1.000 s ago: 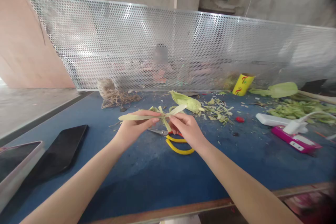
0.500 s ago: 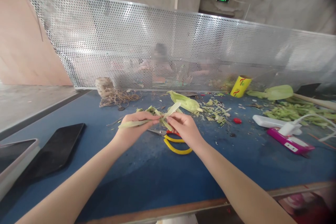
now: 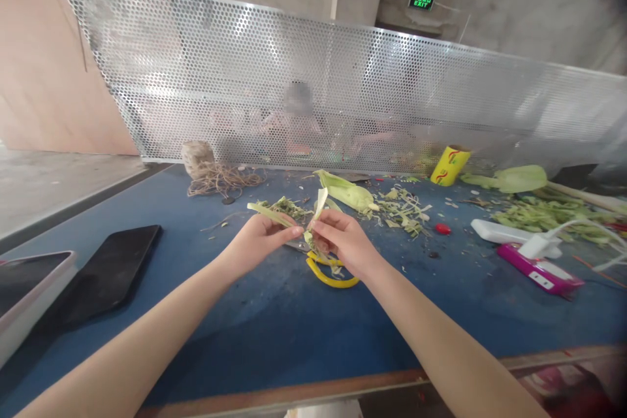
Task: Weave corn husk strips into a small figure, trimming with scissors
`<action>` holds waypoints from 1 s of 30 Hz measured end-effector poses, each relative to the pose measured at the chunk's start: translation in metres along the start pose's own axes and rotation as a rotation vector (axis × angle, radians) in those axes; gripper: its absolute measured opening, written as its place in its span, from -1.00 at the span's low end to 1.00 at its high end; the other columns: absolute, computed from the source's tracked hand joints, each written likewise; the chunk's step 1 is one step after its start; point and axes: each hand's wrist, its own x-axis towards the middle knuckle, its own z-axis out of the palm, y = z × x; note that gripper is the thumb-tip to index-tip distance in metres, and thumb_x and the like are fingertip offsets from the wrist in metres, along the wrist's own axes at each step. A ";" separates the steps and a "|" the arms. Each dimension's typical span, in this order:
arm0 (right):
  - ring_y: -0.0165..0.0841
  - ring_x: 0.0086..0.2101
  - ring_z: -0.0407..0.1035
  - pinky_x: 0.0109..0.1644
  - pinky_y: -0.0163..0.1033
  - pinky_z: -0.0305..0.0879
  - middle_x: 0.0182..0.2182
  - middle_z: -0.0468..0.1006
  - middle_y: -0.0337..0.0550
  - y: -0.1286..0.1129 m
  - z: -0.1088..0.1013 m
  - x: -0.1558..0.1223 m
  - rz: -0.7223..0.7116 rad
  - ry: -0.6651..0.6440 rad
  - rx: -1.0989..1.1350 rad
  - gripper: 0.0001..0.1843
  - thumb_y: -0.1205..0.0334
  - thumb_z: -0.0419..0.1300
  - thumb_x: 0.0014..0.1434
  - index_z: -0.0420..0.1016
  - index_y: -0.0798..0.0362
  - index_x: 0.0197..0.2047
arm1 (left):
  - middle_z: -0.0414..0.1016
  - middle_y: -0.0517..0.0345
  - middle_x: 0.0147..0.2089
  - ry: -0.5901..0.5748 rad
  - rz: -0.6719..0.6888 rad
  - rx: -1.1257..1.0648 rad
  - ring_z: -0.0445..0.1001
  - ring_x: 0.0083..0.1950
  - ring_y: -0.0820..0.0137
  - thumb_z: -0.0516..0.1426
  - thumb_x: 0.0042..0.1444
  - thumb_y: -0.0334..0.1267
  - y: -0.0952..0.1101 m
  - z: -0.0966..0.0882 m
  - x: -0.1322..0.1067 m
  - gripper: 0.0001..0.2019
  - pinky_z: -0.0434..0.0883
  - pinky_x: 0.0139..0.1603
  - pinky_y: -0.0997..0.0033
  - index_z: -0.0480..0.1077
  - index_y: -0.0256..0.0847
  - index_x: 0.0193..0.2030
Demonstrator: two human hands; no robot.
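My left hand (image 3: 259,241) and my right hand (image 3: 343,240) meet over the blue table (image 3: 274,326), both pinched on pale green corn husk strips (image 3: 317,204). One strip (image 3: 267,212) sticks out to the left from my left fingers; another stands up between the hands. Yellow-handled scissors (image 3: 329,274) lie on the table just under my right hand. An ear of corn in its husk (image 3: 347,192) lies a little beyond the hands, with husk scraps (image 3: 404,209) beside it.
A black phone (image 3: 105,274) and a tablet (image 3: 24,287) lie at the left. Twine (image 3: 215,176) sits at the back left, a yellow roll (image 3: 449,165) at the back right. A pink device with a white cable (image 3: 541,268) and green leaves (image 3: 539,209) are at the right. A perforated metal screen (image 3: 343,91) backs the table; a person sits behind it.
The long strip that lay level across my hands is now shorter and angled up to the left. My hands have drawn closer together, and another strip now stands upright between them.
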 end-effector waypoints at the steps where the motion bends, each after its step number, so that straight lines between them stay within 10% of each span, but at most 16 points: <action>1: -0.58 -0.66 0.08 -0.57 -0.38 -0.01 -0.68 0.27 -0.38 0.000 0.000 0.000 0.008 -0.031 0.028 -0.81 0.13 0.25 -0.07 0.38 0.06 -0.52 | 0.37 0.25 -0.56 -0.013 -0.014 -0.033 0.34 -0.48 0.47 0.13 -0.06 -0.20 0.001 0.001 0.000 -0.84 0.33 -0.39 0.48 0.38 -0.25 -0.53; 21: -0.60 -0.62 0.06 -0.55 -0.43 0.01 -0.62 0.25 -0.34 0.003 -0.005 0.001 0.228 -0.040 -0.099 -0.70 0.02 0.25 -0.11 0.38 0.11 -0.51 | 0.51 0.12 -0.39 0.004 0.021 -0.127 0.48 -0.31 0.33 0.23 -0.16 -0.26 -0.003 0.000 -0.003 -0.86 0.43 -0.19 0.27 0.42 -0.26 -0.43; 30: -0.61 -0.66 0.10 -0.57 -0.43 0.10 -0.65 0.28 -0.36 -0.001 -0.010 0.001 0.148 0.018 -0.028 -0.74 0.08 0.27 -0.11 0.39 0.11 -0.52 | 0.46 0.21 -0.46 0.016 0.096 -0.172 0.43 -0.43 0.49 0.24 -0.16 -0.30 0.004 -0.004 -0.005 -0.78 0.39 -0.35 0.48 0.29 -0.25 -0.38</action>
